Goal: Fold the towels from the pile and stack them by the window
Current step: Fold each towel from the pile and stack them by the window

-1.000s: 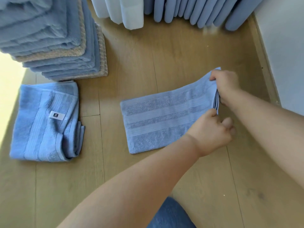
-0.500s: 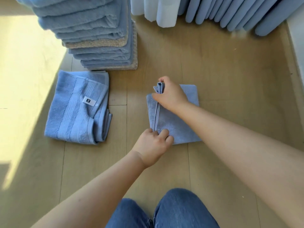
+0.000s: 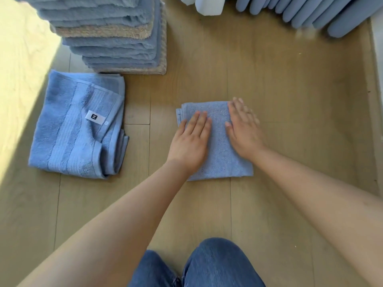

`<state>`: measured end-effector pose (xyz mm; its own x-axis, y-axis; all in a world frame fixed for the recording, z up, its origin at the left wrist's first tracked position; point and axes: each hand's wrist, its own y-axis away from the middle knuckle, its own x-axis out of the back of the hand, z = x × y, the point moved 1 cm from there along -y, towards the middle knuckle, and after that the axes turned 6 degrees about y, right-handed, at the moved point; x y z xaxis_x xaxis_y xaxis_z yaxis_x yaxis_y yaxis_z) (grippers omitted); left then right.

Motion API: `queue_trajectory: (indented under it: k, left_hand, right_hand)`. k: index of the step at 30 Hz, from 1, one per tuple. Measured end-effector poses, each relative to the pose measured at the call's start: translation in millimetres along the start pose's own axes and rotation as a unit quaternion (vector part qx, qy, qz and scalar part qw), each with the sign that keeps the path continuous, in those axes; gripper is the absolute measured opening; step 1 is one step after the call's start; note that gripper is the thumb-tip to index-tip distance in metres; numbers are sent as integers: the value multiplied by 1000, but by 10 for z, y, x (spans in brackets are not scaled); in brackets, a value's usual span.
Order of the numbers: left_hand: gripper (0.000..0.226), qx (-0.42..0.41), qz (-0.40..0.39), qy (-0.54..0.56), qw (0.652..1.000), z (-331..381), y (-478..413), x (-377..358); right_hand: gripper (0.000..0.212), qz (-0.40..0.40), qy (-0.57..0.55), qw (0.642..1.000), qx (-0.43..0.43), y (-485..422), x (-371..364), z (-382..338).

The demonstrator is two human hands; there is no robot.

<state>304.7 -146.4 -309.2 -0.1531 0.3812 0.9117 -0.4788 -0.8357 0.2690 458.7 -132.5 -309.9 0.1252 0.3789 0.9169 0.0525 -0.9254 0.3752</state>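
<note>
Towel (image 3: 219,156) lies folded on wooden floor (image 3: 294,96) near seeming curtains (image 3: 306,13), left grip (image 3: 191,141) and right grip (image 3: 243,131) flat-fingered upon it.

A small blue folded towel (image 3: 218,146) lies flat on the floor, near the tall stack (image 3: 112,36).

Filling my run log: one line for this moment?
phase: pressing fold flat | left hand: flat on folded towel | right hand: flat on same towel

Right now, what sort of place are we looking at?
Probably a room at home, near a window: wood-plank floor, blue curtains hanging down to it, and a stack of folded towels set straight on the boards.
</note>
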Motion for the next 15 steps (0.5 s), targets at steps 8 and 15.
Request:
queue_trajectory:
  k: [8, 15]
  left_hand:
    - [58, 63, -46, -7, 997, -65, -249, -258]
    - [59, 82, -42, 1, 996, -58, -253, -301]
  right_hand:
    - [75, -2, 84, 995, 52, -34, -418, -108]
    - [68, -1, 90, 995, 49, -40, -431, -100]
